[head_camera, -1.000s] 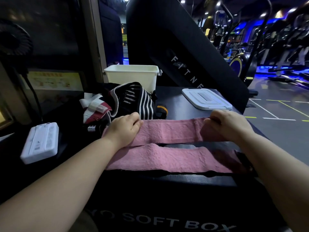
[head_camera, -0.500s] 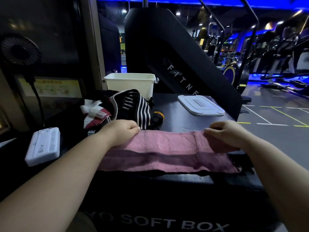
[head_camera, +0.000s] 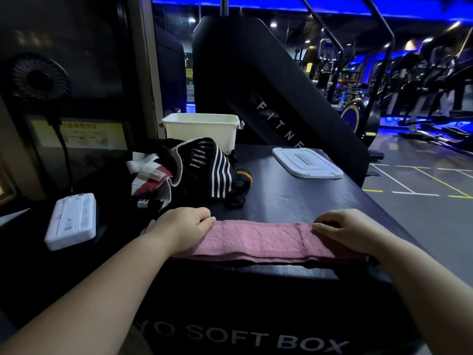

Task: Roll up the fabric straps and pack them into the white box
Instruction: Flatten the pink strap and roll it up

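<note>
A pink fabric strap [head_camera: 258,240] lies folded double in one flat band along the front edge of the black soft box [head_camera: 294,198]. My left hand [head_camera: 183,228] sits on its left end with fingers curled over the far edge. My right hand [head_camera: 350,229] grips the right end the same way, fingertips tucked at the far edge. The white box [head_camera: 202,131] stands open at the back of the surface, beyond both hands. A heap of other straps [head_camera: 202,167], black with white stripes and red-white, lies between it and my left hand.
The box's white lid [head_camera: 307,162] lies flat at the back right. A white flat device [head_camera: 73,220] sits to the left on a lower dark surface, under a small black fan [head_camera: 39,76]. A large black fitness machine rises behind the box.
The strap's far band was pulled toward me and laid onto the near band, so the gap between them closed. Both hands came nearer with it.
</note>
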A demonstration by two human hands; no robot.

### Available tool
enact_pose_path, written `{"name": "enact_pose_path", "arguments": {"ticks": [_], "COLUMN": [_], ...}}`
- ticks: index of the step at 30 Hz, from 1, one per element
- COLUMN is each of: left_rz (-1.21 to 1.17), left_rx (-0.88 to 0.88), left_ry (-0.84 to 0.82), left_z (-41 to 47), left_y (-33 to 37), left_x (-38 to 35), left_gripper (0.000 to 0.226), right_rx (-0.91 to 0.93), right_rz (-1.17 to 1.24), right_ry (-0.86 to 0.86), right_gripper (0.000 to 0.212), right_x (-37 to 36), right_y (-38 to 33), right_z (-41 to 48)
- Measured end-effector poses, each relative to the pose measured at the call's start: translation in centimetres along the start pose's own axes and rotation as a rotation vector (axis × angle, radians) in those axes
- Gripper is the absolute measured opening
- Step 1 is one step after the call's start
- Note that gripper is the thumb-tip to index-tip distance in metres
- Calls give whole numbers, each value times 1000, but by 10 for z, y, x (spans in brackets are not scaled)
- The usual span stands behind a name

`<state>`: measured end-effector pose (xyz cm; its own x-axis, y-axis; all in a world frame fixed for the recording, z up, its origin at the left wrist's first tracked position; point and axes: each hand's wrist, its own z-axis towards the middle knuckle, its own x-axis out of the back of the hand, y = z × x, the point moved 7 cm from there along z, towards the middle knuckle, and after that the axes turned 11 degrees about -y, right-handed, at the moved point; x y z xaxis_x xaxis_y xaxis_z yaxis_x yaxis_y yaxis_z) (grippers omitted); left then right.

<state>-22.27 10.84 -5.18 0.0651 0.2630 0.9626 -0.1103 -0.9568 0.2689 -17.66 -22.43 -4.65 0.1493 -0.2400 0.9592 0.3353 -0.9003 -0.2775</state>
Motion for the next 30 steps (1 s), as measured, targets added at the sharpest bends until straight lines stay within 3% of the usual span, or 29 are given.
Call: {"name": "enact_pose_path", "arguments": {"ticks": [5,15,20,26,30], "left_rz": [-12,4,156,-184,8], "left_rx": [2,1,-42,-151,-174], "left_ry": [31,41,0,-64,-122], "left_z": [-10,-10,0,12,21], "left_y": [5,3,17,73,101], "left_x": [3,-1,-2,-10,-28], "left_gripper": [38,39,18,30,30], "right_rx": [21,40,27,48,-5], "right_rz": [1,-77,-220,-193,-262], "right_ry": [-18,-7,36,104,100], "right_gripper": [15,45,46,70,65], "right_x": [-1,-2,-6,-6,-7], "right_y": [-3,-5,-7,-8,-4], "right_z": [-2,-12,-18,-21,-20]}}
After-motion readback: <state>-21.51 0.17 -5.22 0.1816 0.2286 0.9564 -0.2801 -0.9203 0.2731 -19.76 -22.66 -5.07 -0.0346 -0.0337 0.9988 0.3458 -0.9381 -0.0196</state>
